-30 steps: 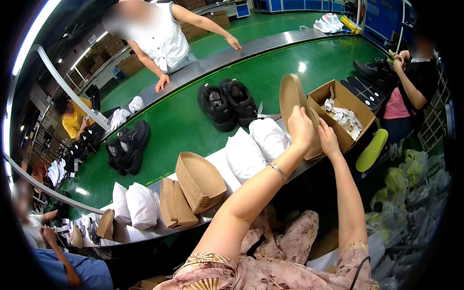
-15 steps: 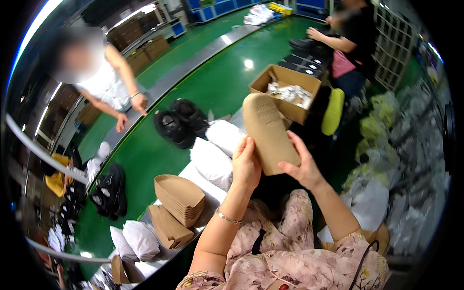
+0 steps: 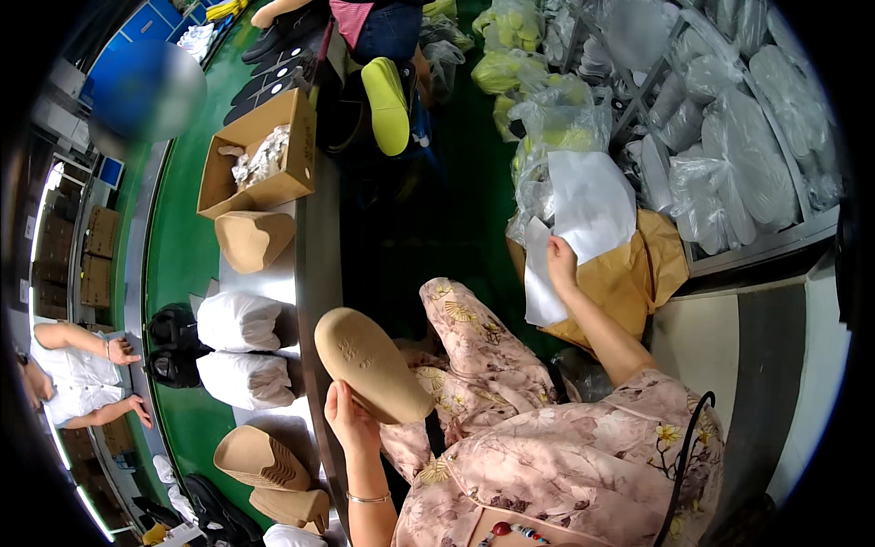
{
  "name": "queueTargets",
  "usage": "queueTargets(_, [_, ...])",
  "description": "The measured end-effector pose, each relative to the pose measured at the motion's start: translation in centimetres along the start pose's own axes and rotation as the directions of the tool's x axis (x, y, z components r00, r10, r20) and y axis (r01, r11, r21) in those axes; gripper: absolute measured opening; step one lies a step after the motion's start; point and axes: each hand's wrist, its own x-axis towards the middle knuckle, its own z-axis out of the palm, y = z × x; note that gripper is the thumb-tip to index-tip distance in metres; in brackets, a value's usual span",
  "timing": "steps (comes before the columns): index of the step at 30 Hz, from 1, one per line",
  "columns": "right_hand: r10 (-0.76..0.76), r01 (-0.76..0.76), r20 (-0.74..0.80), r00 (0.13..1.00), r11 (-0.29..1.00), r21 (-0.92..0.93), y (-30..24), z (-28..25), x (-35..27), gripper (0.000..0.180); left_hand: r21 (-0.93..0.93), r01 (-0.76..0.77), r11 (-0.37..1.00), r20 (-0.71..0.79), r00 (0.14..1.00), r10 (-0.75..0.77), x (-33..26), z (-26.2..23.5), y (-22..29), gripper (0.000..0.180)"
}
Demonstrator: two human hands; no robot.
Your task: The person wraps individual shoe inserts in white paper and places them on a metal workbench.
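Observation:
My left hand [image 3: 350, 416] grips the near end of a tan molded cardboard shoe insert [image 3: 374, 365], which has embossed marks on its rounded upper face. The insert is tilted above my lap, by the bench edge. Off to the right, my right hand [image 3: 562, 262] is closed on the edge of white paper sheets [image 3: 591, 202]. These sheets stand in an opened brown paper wrapping [image 3: 649, 269]. My fingers are partly hidden behind the insert and at the paper's edge.
A metal-edged bench [image 3: 314, 273] at left bears white wrapped bundles [image 3: 241, 321], stacked tan inserts [image 3: 260, 456] and a cardboard box [image 3: 301, 150]. Racks with bagged grey soles [image 3: 729, 155] stand at right. Co-workers are across the bench and ahead; a yellow-green shoe sole [image 3: 386, 105] shows there.
My view has turned to the right. My right hand has let go of the insert and moved right to the white paper. The left hand keeps the insert, now lower.

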Motion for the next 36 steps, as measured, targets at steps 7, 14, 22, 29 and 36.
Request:
queueTargets(7, [0.170, -0.156, -0.004, 0.986, 0.898, -0.412, 5.9, 1.7, 7.3, 0.026, 0.071, 0.034, 0.997, -0.054, 0.998, -0.030, 0.3, 0.0, -2.1, 0.024])
queueTargets(14, [0.254, -0.052, 0.171, 0.952, 0.684, -0.727, 3.7, 4.6, 13.3, 0.033, 0.096, 0.085, 0.992, -0.145, 0.987, -0.070, 1.7, 1.0, -3.3, 0.022])
queueTargets(22, [0.099, -0.051, 0.048, 0.994, 0.803, -0.593, 18.2, 3.6, 17.7, 0.032, 0.193, 0.264, 0.945, -0.283, 0.937, -0.204, 3.6, 1.5, -3.3, 0.017])
queueTargets(29, [-0.300, 0.255, -0.044, 0.953, 0.871, -0.419, 13.8, -1.9, 16.8, 0.025, 0.013, 0.211, 0.977, -0.131, 0.970, -0.207, 3.1, 0.2, -4.0, 0.021])
queueTargets(36, [0.214, -0.245, 0.119, 0.969, 0.873, 0.422, 3.9, -2.6, 15.9, 0.050, -0.089, 0.079, 0.993, -0.067, 0.994, -0.086, 1.8, 0.5, -2.4, 0.020])
